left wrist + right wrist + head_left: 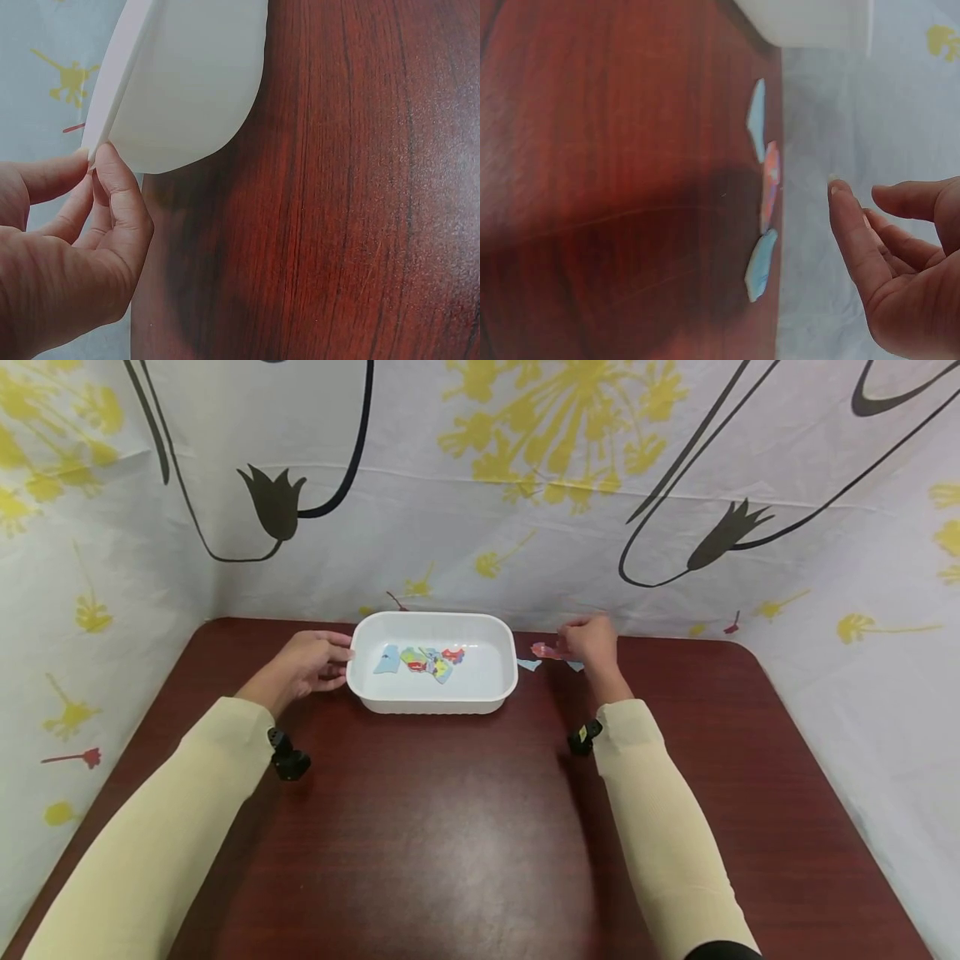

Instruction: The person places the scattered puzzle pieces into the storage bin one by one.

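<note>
A white rectangular tray (429, 705) stands near the table's back edge. My left hand (315, 662) pinches its left rim between thumb and fingers, seen close in the left wrist view. Several flat, irregular puzzle-like pieces lie in it, among them a light blue one (387, 660) and a red one (453, 655). Right of the tray, a red-pink piece (770, 184) lies between two light blue pieces, one nearer the tray (757, 120) and one farther from it (760, 266). My right hand (592, 641) is over these pieces, thumb and forefinger apart, nothing between them.
The dark reddish-brown table (420, 827) has rounded back corners. A white cloth (420, 552) printed with yellow and grey flowers hangs behind it and along both sides. Each wrist bears a small black camera, such as the left one (287, 757).
</note>
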`<state>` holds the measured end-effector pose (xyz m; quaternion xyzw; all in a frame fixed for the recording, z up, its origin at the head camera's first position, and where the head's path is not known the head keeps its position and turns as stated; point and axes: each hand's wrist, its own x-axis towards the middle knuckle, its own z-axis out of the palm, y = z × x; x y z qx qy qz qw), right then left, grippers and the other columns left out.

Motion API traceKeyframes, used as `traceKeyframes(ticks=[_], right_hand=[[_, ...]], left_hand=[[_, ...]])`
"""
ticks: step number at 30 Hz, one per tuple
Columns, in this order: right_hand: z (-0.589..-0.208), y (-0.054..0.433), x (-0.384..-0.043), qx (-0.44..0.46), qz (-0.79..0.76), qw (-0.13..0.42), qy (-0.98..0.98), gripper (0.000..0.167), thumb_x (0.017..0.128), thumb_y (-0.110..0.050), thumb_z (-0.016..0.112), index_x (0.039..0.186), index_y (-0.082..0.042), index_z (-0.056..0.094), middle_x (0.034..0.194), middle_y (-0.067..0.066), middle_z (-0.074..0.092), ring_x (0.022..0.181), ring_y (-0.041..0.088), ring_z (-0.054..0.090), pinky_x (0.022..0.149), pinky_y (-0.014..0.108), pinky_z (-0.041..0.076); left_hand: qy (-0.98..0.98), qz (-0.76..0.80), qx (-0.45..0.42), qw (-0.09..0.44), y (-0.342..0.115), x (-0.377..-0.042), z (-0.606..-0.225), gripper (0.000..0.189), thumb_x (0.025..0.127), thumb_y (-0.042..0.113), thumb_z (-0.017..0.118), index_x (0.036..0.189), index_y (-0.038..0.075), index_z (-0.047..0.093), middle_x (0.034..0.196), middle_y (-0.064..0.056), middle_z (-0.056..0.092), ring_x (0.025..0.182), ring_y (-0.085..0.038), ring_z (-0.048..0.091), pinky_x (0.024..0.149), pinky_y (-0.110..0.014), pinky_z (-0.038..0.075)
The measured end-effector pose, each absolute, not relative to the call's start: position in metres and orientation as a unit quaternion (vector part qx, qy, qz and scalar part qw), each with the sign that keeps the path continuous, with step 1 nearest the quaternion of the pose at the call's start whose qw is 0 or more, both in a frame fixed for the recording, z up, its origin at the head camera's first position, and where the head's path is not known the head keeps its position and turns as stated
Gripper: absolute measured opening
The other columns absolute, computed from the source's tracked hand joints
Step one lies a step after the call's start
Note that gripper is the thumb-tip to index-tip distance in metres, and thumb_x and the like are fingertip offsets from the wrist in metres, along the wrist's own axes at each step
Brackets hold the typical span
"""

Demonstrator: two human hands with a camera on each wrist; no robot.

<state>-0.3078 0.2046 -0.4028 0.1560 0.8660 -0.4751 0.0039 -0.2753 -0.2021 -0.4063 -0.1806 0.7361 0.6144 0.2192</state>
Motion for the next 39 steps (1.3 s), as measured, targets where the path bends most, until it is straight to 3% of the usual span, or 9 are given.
traceKeyframes(ticks=[4, 10, 21, 28, 39], right_hand=[[-0.41, 0.209, -0.309, 0.168, -0.48, 0.015, 0.861, 0.026, 0.092, -0.015, 0.062, 0.109, 0.002, 0.07, 0.092, 0.014, 0.071, 0.077, 0.021, 0.071, 0.072, 0.033, 0.059], [-0.419, 0.214, -0.31, 0.194, -0.484, 0.048, 0.852, 0.027, 0.094, -0.018, 0.062, 0.113, -0.001, 0.068, 0.1, 0.014, 0.064, 0.063, 0.011, 0.068, 0.071, 0.033, 0.059], [-0.435, 0.227, -0.306, 0.242, -0.512, 0.069, 0.821, 0.029, 0.093, -0.009, 0.062, 0.117, 0.006, 0.06, 0.083, 0.016, 0.07, 0.066, 0.019, 0.072, 0.068, 0.033, 0.059], [-0.441, 0.228, -0.305, 0.251, -0.495, 0.071, 0.828, 0.029, 0.089, -0.003, 0.062, 0.116, 0.008, 0.059, 0.066, 0.007, 0.066, 0.055, 0.014, 0.069, 0.061, 0.03, 0.059], [-0.446, 0.226, -0.307, 0.27, -0.453, 0.058, 0.848, 0.026, 0.088, -0.007, 0.065, 0.108, 0.01, 0.064, 0.059, 0.006, 0.066, 0.049, 0.013, 0.066, 0.057, 0.03, 0.058]], left_hand=[[0.735, 0.614, -0.183, 0.219, -0.202, -0.275, -0.406, 0.04, 0.098, 0.014, 0.057, 0.137, 0.009, 0.049, 0.105, -0.006, 0.056, 0.078, -0.015, 0.056, 0.069, -0.026, 0.055], [0.734, 0.615, -0.183, 0.221, -0.202, -0.275, -0.406, 0.04, 0.098, 0.015, 0.057, 0.137, 0.01, 0.049, 0.105, -0.006, 0.056, 0.078, -0.015, 0.056, 0.07, -0.026, 0.055], [0.733, 0.619, -0.179, 0.22, -0.203, -0.275, -0.408, 0.039, 0.098, 0.014, 0.057, 0.137, 0.01, 0.049, 0.105, -0.006, 0.056, 0.077, -0.016, 0.056, 0.069, -0.026, 0.055], [0.73, 0.621, -0.181, 0.221, -0.203, -0.274, -0.408, 0.04, 0.099, 0.014, 0.056, 0.138, 0.01, 0.049, 0.107, -0.007, 0.055, 0.078, -0.015, 0.056, 0.069, -0.026, 0.055], [0.731, 0.621, -0.178, 0.219, -0.203, -0.273, -0.408, 0.04, 0.099, 0.014, 0.056, 0.138, 0.01, 0.048, 0.108, -0.007, 0.054, 0.078, -0.015, 0.056, 0.071, -0.026, 0.055]])
